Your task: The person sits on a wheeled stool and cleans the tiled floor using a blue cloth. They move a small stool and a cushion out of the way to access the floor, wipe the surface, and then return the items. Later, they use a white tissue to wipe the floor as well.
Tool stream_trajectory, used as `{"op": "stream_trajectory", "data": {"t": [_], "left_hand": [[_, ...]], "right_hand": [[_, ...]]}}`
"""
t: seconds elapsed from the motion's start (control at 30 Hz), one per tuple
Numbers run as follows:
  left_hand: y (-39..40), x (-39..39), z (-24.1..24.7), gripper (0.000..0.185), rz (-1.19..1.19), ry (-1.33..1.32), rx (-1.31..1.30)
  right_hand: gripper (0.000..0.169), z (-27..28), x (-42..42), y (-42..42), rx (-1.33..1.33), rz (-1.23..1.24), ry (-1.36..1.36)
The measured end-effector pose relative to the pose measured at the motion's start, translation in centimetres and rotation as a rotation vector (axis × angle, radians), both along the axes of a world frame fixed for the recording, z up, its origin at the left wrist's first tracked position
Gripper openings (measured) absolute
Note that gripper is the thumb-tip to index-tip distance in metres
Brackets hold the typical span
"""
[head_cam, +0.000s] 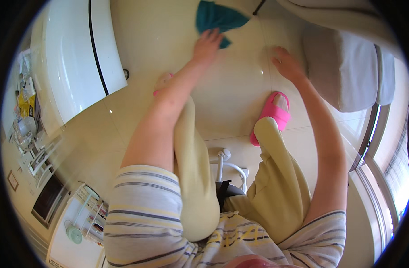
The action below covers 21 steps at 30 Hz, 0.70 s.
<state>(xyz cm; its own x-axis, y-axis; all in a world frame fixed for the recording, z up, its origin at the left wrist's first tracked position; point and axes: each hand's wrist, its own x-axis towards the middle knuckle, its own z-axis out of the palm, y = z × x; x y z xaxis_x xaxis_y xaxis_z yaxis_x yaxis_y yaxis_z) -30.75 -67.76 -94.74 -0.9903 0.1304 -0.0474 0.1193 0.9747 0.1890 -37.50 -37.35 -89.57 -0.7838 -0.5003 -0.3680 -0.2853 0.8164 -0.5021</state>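
My left hand (207, 45) rests on the near edge of a teal cloth (217, 16) over the glossy cream tiled floor. The cloth is spread out and slightly blurred; a small corner of it sticks out to the right of my fingers. I cannot tell whether the fingers grip the cloth or only press on it. To the right, my right hand (286, 63) is held above the floor with its fingers apart, holding nothing. Below that hand is a pink slipper (279, 115) on my right foot. The other slipper is mostly hidden behind my left forearm.
A white curved furniture piece (77, 60) stands at left. Grey upholstered cushions (341, 70) are at right, near a window frame. A thin black leg (259, 7) meets the floor at the top. Between my legs shows a white wheeled base (221, 167). A white shelf unit stands at lower left.
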Motion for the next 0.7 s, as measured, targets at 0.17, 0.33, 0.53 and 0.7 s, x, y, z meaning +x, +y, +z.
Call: {"op": "stream_trajectory", "data": {"t": [0.17,0.33,0.53,0.7], "left_hand": [[-8.1,5.9,0.9,0.036,0.372,-0.086,-0.123],[-7.2,4.7,4.1,0.042,0.306,0.095,0.128],[6.5,-0.5,10.6,0.041,0.057,0.213,0.420],[11.7,1.0,10.6,0.051,-0.185,0.124,0.626]], "right_hand": [[0.036,-4.1,3.0,1.2,-0.081,-0.051,0.116],[0.029,-6.1,4.1,-0.9,-0.150,-0.080,0.209],[0.042,-4.7,1.5,2.6,-0.184,-0.145,-0.037],[0.044,3.0,4.6,-3.9,-1.116,-0.856,-1.026]]}}
